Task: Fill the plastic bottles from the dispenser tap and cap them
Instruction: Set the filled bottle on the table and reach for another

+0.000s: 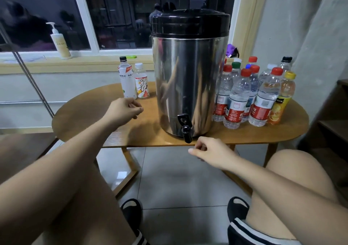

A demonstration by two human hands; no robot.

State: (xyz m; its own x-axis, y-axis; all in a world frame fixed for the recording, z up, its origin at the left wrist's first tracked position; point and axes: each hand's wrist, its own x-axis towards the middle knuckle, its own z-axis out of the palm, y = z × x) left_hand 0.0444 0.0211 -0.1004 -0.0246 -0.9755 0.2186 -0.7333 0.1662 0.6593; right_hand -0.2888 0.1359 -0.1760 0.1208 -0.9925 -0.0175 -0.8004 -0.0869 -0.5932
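A steel dispenser (188, 79) with a black lid stands on the wooden table (90, 116), its black tap (185, 127) hanging over the front edge. Two capped bottles stand to its left: a tall white-labelled one (127, 79) and a shorter one (141, 82). Several capped clear bottles with red labels (237, 99) and an orange juice bottle (282, 99) crowd its right side. My left hand (123, 109) hovers over the table just in front of the two left bottles, fingers loosely curled, holding nothing. My right hand (207, 151) hangs just below and right of the tap, fingers loosely curled, empty.
A pump bottle (60, 43) stands on the window sill behind the table. A metal pole (28, 75) leans at the left. My bare knees and black slippers (237, 209) are below, over a tiled floor. Wooden shelving (337, 116) lies at the right.
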